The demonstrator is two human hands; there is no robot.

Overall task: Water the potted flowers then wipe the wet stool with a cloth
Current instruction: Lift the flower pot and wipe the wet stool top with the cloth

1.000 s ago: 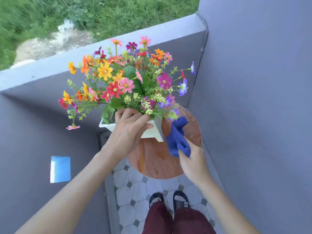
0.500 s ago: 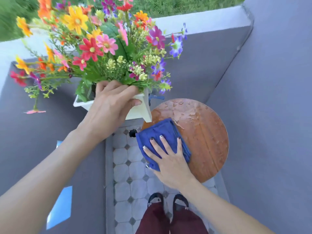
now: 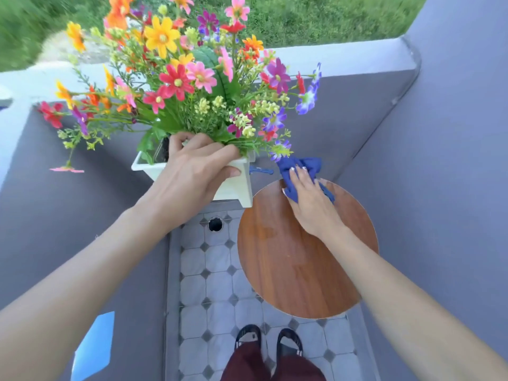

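White plastic pot (image 3: 233, 185) full of bright mixed flowers (image 3: 189, 78) is gripped at its rim by the left hand (image 3: 192, 174) and held off the round wooden stool (image 3: 288, 265), to its left. On the stool's far edge, the right hand (image 3: 310, 202) presses a bunched blue cloth (image 3: 299, 166). Grey walls (image 3: 439, 160) close in; sandalled feet (image 3: 269, 342) stand on tiled floor (image 3: 214, 284).

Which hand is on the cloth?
The right hand, pressing the blue cloth on the stool; the left hand grips the white pot.
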